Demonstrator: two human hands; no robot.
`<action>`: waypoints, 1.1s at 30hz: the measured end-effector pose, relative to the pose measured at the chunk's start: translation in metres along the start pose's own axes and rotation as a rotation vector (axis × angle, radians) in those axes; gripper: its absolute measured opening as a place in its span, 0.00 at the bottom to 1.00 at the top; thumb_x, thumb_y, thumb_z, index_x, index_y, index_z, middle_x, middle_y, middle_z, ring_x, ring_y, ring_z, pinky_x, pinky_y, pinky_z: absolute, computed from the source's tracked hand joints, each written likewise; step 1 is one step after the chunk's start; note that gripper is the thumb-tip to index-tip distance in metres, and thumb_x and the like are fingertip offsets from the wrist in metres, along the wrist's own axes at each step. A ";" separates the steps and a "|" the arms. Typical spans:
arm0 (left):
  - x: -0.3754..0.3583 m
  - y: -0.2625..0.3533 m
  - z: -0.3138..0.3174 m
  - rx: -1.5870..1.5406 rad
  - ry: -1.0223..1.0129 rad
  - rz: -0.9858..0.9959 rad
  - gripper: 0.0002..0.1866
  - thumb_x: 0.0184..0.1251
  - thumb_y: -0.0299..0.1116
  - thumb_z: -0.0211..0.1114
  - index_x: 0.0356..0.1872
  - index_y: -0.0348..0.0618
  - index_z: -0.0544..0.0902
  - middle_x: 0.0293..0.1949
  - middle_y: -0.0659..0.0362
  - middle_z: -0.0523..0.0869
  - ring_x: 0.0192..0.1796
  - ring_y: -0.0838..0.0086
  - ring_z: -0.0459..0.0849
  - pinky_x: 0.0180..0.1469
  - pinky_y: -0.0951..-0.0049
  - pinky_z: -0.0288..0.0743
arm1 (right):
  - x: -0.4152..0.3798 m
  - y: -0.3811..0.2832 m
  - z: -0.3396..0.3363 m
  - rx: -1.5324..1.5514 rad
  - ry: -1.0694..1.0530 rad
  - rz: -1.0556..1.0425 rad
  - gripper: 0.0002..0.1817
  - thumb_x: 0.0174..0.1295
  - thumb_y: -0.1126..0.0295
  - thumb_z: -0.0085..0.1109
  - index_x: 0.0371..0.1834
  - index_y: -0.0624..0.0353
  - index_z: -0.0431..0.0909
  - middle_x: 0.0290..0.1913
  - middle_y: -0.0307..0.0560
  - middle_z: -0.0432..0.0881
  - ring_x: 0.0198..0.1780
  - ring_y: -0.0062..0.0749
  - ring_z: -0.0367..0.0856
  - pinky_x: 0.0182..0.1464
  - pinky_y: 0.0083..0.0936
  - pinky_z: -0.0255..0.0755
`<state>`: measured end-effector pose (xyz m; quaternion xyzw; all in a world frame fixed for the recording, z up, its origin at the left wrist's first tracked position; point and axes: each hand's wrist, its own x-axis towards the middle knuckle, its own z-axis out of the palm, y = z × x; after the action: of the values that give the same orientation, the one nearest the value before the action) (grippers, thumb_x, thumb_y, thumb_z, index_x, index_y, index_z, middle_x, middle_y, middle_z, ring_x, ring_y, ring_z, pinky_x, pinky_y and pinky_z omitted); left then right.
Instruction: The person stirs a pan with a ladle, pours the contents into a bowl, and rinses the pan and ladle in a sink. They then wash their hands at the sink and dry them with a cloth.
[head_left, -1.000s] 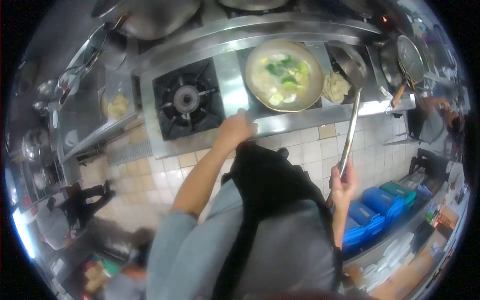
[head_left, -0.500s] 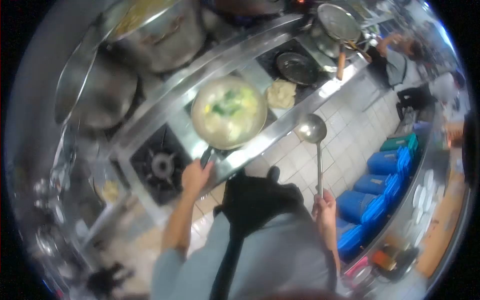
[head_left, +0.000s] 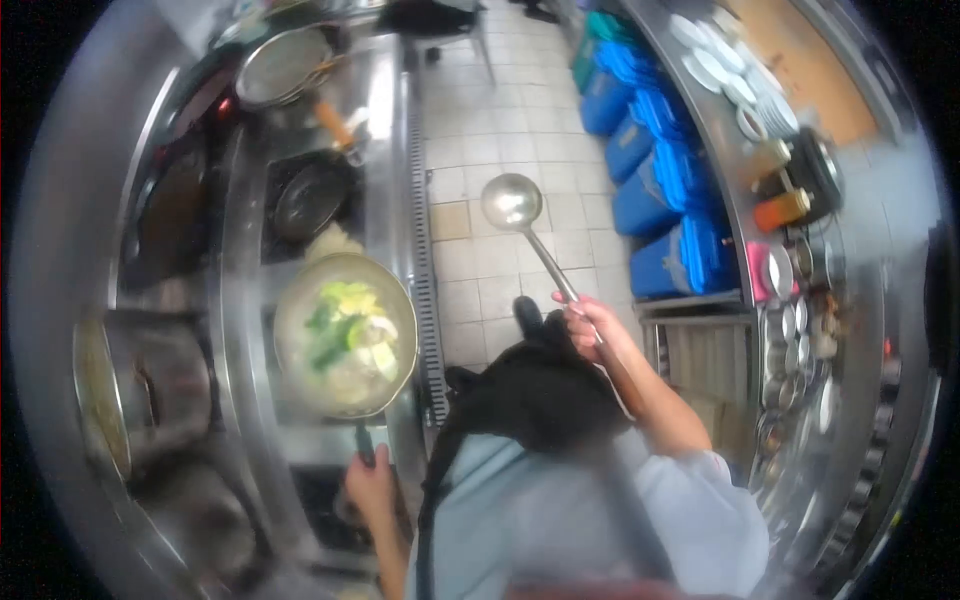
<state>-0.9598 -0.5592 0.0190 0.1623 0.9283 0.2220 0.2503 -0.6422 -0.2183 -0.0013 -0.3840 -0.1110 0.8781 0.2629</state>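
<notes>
My left hand (head_left: 370, 484) is closed round the black handle of a wok (head_left: 289, 322), which is over the stove at the left. Inside the wok lie green leafy vegetables (head_left: 342, 330) with pale and yellow pieces. My right hand (head_left: 582, 322) grips the long metal handle of a ladle (head_left: 513, 204). The ladle's bowl is held out over the tiled floor, away from the wok. Just beyond the wok's far rim, a crumpled cloth (head_left: 333, 241) shows in part.
A dark frying pan (head_left: 312, 198) rests on the stove beyond the wok. Large steel pots (head_left: 170, 380) stand along the left. Across the aisle are several blue bins (head_left: 655, 190), below a counter with white plates (head_left: 708, 68) and sauce bottles (head_left: 782, 211).
The view has swung round to the right, toward the aisle, bins and counter. Both hands keep their holds on the wok and ladle.
</notes>
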 end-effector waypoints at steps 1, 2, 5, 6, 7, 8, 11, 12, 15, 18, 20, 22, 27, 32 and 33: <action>0.000 0.011 0.004 -0.043 -0.058 -0.033 0.20 0.66 0.43 0.72 0.38 0.30 0.83 0.28 0.52 0.86 0.32 0.69 0.82 0.39 0.67 0.75 | -0.003 -0.007 -0.006 0.020 0.008 -0.024 0.19 0.70 0.74 0.56 0.63 0.65 0.73 0.28 0.33 0.69 0.17 0.12 0.60 0.15 0.13 0.55; 0.001 0.023 0.009 -0.028 -0.065 -0.009 0.20 0.66 0.43 0.72 0.38 0.30 0.83 0.28 0.52 0.86 0.32 0.69 0.82 0.39 0.67 0.75 | -0.007 -0.015 -0.011 0.009 0.000 -0.099 0.20 0.71 0.73 0.57 0.64 0.64 0.72 0.28 0.33 0.69 0.17 0.12 0.61 0.16 0.13 0.56; 0.006 0.064 0.028 -0.136 -0.076 0.194 0.14 0.70 0.35 0.70 0.39 0.30 0.83 0.30 0.57 0.86 0.34 0.79 0.77 0.38 0.73 0.73 | -0.022 -0.059 -0.010 -0.081 0.019 -0.287 0.22 0.71 0.72 0.57 0.67 0.61 0.70 0.28 0.34 0.69 0.17 0.12 0.62 0.16 0.14 0.59; 0.010 0.080 0.034 -0.124 -0.083 0.217 0.14 0.70 0.35 0.70 0.39 0.30 0.83 0.30 0.57 0.86 0.34 0.79 0.77 0.38 0.73 0.73 | -0.031 -0.081 -0.006 -0.182 0.043 -0.389 0.24 0.71 0.72 0.58 0.69 0.60 0.69 0.28 0.33 0.69 0.17 0.12 0.63 0.17 0.14 0.60; 0.014 0.098 0.040 -0.105 -0.118 0.215 0.14 0.70 0.35 0.70 0.39 0.30 0.83 0.30 0.57 0.86 0.35 0.79 0.78 0.39 0.73 0.73 | -0.040 -0.103 -0.006 -0.262 -0.020 -0.439 0.30 0.70 0.70 0.60 0.74 0.57 0.64 0.29 0.34 0.71 0.18 0.14 0.68 0.18 0.15 0.64; 0.014 0.123 0.046 -0.090 -0.150 0.210 0.14 0.69 0.35 0.70 0.40 0.30 0.83 0.30 0.56 0.86 0.36 0.78 0.78 0.40 0.73 0.73 | -0.050 -0.119 -0.004 -0.248 -0.020 -0.454 0.30 0.70 0.70 0.60 0.74 0.57 0.64 0.29 0.34 0.71 0.18 0.14 0.68 0.18 0.15 0.64; 0.016 0.176 0.073 -0.048 -0.125 0.303 0.15 0.67 0.37 0.72 0.38 0.31 0.82 0.27 0.55 0.84 0.29 0.76 0.81 0.33 0.70 0.75 | -0.061 -0.162 -0.032 -0.407 0.117 -0.565 0.37 0.69 0.67 0.64 0.78 0.55 0.58 0.30 0.35 0.74 0.23 0.19 0.75 0.22 0.17 0.69; 0.027 0.182 0.085 -0.035 -0.137 0.363 0.15 0.67 0.37 0.72 0.36 0.32 0.82 0.26 0.55 0.84 0.26 0.75 0.82 0.29 0.70 0.75 | -0.056 -0.162 -0.065 -0.390 0.117 -0.577 0.37 0.69 0.67 0.64 0.78 0.55 0.58 0.30 0.35 0.74 0.23 0.19 0.75 0.22 0.17 0.69; 0.023 0.253 0.111 0.011 -0.133 0.392 0.19 0.65 0.43 0.72 0.34 0.32 0.83 0.23 0.53 0.84 0.22 0.70 0.82 0.26 0.65 0.75 | -0.062 -0.159 -0.129 -0.596 0.254 -0.562 0.33 0.71 0.68 0.61 0.77 0.54 0.59 0.28 0.34 0.72 0.20 0.18 0.71 0.20 0.18 0.67; 0.029 0.298 0.141 0.054 -0.135 0.386 0.24 0.64 0.48 0.73 0.31 0.32 0.83 0.20 0.53 0.83 0.23 0.69 0.82 0.27 0.63 0.75 | -0.078 -0.181 -0.150 -0.290 0.246 -0.421 0.28 0.72 0.71 0.58 0.74 0.55 0.63 0.26 0.33 0.70 0.17 0.17 0.67 0.17 0.20 0.64; 0.033 0.330 0.156 0.092 -0.153 0.372 0.24 0.64 0.49 0.73 0.32 0.32 0.82 0.20 0.55 0.83 0.23 0.71 0.82 0.26 0.65 0.75 | -0.079 -0.199 -0.164 -0.197 0.313 -0.386 0.23 0.73 0.72 0.56 0.70 0.56 0.66 0.25 0.33 0.68 0.15 0.16 0.64 0.16 0.21 0.62; 0.032 0.374 0.166 0.083 -0.168 0.359 0.24 0.64 0.49 0.73 0.33 0.32 0.81 0.20 0.54 0.83 0.23 0.72 0.82 0.26 0.66 0.75 | -0.073 -0.214 -0.180 -0.163 0.318 -0.378 0.23 0.72 0.74 0.56 0.69 0.57 0.67 0.25 0.34 0.70 0.15 0.16 0.64 0.15 0.21 0.61; 0.089 0.423 0.205 0.108 -0.294 0.427 0.19 0.67 0.43 0.72 0.42 0.33 0.84 0.23 0.61 0.82 0.22 0.76 0.79 0.27 0.71 0.74 | -0.050 -0.256 -0.176 -0.333 0.391 -0.504 0.27 0.72 0.74 0.57 0.74 0.58 0.64 0.26 0.35 0.73 0.15 0.17 0.66 0.16 0.21 0.63; 0.141 0.507 0.246 0.176 -0.294 0.647 0.21 0.65 0.44 0.73 0.40 0.32 0.84 0.24 0.56 0.84 0.25 0.71 0.81 0.31 0.67 0.75 | -0.012 -0.312 -0.139 -0.438 0.463 -0.566 0.31 0.72 0.73 0.58 0.77 0.58 0.62 0.23 0.34 0.73 0.16 0.16 0.67 0.16 0.20 0.63; 0.151 0.527 0.253 0.209 -0.296 0.701 0.21 0.63 0.45 0.73 0.40 0.32 0.84 0.25 0.53 0.84 0.27 0.68 0.81 0.33 0.64 0.75 | -0.004 -0.323 -0.130 -0.465 0.485 -0.564 0.31 0.72 0.73 0.59 0.77 0.59 0.62 0.23 0.34 0.73 0.16 0.16 0.68 0.16 0.20 0.63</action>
<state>-0.8477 0.0341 0.0236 0.5244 0.7880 0.1726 0.2726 -0.4224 0.0492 0.0409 -0.5825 -0.3414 0.6080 0.4176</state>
